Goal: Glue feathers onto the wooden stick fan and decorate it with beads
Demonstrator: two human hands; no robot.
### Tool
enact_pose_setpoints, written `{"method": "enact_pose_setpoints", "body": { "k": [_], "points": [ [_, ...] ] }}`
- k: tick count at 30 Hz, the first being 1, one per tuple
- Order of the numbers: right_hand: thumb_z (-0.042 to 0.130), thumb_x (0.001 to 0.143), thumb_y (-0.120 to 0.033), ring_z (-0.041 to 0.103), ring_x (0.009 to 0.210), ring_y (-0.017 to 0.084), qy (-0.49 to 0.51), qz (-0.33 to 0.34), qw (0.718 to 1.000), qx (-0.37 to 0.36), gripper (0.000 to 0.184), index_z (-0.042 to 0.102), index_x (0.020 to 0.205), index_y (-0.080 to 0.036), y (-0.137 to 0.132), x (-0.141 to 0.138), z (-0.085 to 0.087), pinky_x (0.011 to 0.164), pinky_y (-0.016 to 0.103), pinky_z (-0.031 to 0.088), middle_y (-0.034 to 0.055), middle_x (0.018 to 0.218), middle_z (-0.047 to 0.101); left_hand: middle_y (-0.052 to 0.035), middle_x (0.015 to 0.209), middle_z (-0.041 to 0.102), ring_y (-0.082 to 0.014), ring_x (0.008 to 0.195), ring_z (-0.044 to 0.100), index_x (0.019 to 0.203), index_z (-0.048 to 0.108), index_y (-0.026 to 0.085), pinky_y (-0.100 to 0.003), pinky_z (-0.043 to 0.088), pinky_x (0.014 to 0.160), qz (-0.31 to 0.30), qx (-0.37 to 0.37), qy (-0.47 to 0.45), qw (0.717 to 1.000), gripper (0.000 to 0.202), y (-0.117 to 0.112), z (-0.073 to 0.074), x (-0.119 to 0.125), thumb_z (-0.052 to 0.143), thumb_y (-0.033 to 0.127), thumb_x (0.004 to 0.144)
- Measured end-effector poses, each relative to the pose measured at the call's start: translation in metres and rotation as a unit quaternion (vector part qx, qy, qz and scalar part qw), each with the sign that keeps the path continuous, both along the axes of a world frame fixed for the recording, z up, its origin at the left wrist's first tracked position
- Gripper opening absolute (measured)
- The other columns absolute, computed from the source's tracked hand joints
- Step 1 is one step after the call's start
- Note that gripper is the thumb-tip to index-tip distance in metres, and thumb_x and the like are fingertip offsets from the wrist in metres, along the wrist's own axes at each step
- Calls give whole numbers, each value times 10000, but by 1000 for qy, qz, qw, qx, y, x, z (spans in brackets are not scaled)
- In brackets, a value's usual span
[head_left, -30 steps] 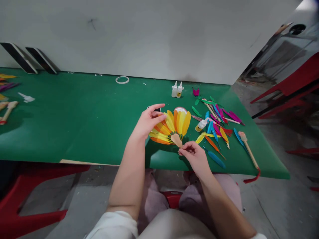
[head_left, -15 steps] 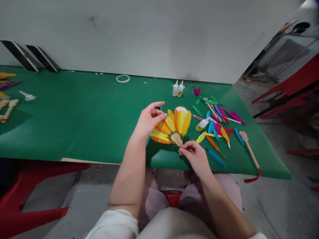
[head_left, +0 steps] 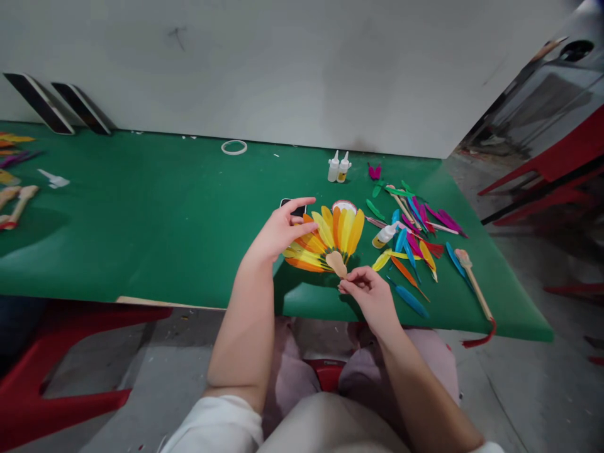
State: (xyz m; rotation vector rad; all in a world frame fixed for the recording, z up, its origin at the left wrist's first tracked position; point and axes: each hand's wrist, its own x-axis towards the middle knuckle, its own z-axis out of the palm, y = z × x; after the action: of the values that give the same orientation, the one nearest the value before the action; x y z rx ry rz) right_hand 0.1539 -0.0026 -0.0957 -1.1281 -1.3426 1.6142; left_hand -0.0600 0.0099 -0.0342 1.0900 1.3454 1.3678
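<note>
A feather fan (head_left: pixel 346 229) in yellow and orange spreads above the table's near part, its rounded wooden base (head_left: pixel 336 263) toward me. My right hand (head_left: pixel 368 290) pinches the narrow end of the fan's handle, which its fingers mostly cover. At the fan's left side is my left hand (head_left: pixel 283 231), thumb and forefinger apart and nothing visible between them. Its thumb lies over or against the upper left feathers; whether it presses on them I cannot tell. Behind the fan a round white-and-red item (head_left: pixel 344 206) and a dark-faced, light-edged object (head_left: pixel 293 204) are partly hidden.
Loose coloured feathers (head_left: pixel 408 301) lie on the green table (head_left: pixel 165 226) at right, around a glue bottle (head_left: pixel 384 235). Two more bottles (head_left: pixel 338 168) stand near the wall. A wooden handle with a red tassel (head_left: pixel 474 286) is near the right edge. A white ring (head_left: pixel 234 147) lies farther back.
My left hand has opened, its thumb and forefinger moving apart at the feathers. More of the dark-faced object shows behind it. My right hand keeps its hold on the fan's handle.
</note>
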Motion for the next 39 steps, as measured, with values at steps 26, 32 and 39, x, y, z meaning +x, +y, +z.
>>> {"method": "enact_pose_setpoints", "body": {
  "k": [26,32,39],
  "points": [
    [725,639,-302,631,607,112,10,-15,1000,-4,225,548,714,-186,3,1,1,624,243,505,-26,661,629,39,684,587,-84,613,593,1208,506,230,-193,494,604,-50,29,-40,998,579,-1,0,-1,699,209,662],
    [714,651,-293,622,602,105,3,-12,1000,11,205,548,708,-187,2,1,2,615,235,498,-35,654,613,-6,804,640,-146,703,649,1228,478,234,-243,534,635,-67,15,-12,998,617,-1,1,2,701,183,655],
    [711,651,-295,624,602,108,-4,-13,1000,11,202,551,708,-186,3,1,3,610,234,499,-33,651,611,-13,785,643,-172,691,649,1279,434,261,-273,538,601,-59,16,21,998,684,-1,-1,3,698,181,653]
  ]
}}
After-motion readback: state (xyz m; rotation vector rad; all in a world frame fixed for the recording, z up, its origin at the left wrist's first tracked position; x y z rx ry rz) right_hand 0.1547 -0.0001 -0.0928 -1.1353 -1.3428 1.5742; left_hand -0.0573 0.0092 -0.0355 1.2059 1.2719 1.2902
